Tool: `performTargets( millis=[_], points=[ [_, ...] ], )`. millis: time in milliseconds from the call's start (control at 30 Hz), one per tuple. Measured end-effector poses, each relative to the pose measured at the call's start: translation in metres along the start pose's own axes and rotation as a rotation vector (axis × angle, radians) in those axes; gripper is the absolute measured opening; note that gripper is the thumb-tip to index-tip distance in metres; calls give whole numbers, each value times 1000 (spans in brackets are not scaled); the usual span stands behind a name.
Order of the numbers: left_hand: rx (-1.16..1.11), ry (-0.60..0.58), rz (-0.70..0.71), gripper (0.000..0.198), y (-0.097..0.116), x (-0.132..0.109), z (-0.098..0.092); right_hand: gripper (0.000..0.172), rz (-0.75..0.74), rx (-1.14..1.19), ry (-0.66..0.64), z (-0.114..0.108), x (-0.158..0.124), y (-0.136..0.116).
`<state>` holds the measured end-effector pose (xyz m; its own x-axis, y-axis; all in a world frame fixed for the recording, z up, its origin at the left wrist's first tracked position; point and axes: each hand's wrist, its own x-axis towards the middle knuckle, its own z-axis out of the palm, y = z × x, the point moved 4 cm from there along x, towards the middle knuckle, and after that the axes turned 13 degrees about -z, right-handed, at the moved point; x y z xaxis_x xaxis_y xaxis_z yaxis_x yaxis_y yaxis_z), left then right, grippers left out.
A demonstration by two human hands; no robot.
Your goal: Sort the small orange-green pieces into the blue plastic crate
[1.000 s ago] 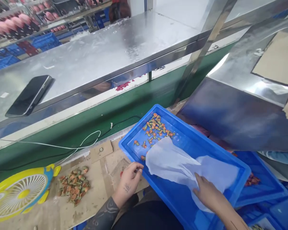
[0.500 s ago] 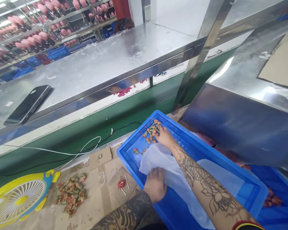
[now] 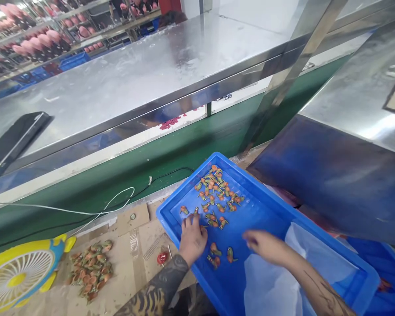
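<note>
The hands are apart over a blue plastic tray (image 3: 187, 186), both open and holding nothing that can be seen. The left hand (image 3: 193, 240) is low in the tray with its fingers spread among small orange-and-green pieces (image 3: 215, 193), which are scattered across the upper part of the tray floor, with a few near the lower middle. The right hand (image 3: 266, 246), slightly blurred, is just above the tray, beside a crumpled clear plastic sheet (image 3: 270, 281) at its lower right. Left of the tray, a heap of similar pieces (image 3: 90, 270) lies on cardboard (image 3: 134, 267) beside a yellow fan (image 3: 19, 278). A steel surface (image 3: 118, 79) carries a black phone (image 3: 16, 142) at far left.
</note>
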<state>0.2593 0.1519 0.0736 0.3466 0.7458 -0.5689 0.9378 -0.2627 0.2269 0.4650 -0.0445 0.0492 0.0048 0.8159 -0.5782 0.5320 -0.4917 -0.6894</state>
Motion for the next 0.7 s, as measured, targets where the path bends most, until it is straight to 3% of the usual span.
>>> performTargets(
  millis=[67, 133, 233, 333, 400, 467, 567, 633, 700],
  points=[
    [23, 37, -145, 72, 1, 28, 0, 46, -135, 47, 369, -47, 47, -22],
    [23, 43, -268, 78, 1, 49, 5, 55, -228, 2, 602, -87, 104, -45],
    [-16, 131, -324, 75, 0, 64, 13, 66, -145, -63, 661, -118, 185, -66],
    [-78, 141, -140, 64, 2, 63, 25, 67, -149, -167, 734, -111, 225, -71],
    [-215, 57, 15, 61, 1, 55, 36, 52, -275, -236, 795, -88, 223, -70],
    [-382, 27, 70, 61, -4, 45, 41, 36, -420, -249, 732, -56, 205, -64],
    [-453, 94, -119, 64, -18, 36, 41, 45, -502, -42, 571, -17, 163, -45],
    [-416, 131, -254, 72, -23, 36, 35, 48, -454, 39, 729, -13, 131, -25],
    [-347, 172, -289, 79, -22, 44, 24, 54, -288, -70, 945, -18, 106, -1]
  ],
)
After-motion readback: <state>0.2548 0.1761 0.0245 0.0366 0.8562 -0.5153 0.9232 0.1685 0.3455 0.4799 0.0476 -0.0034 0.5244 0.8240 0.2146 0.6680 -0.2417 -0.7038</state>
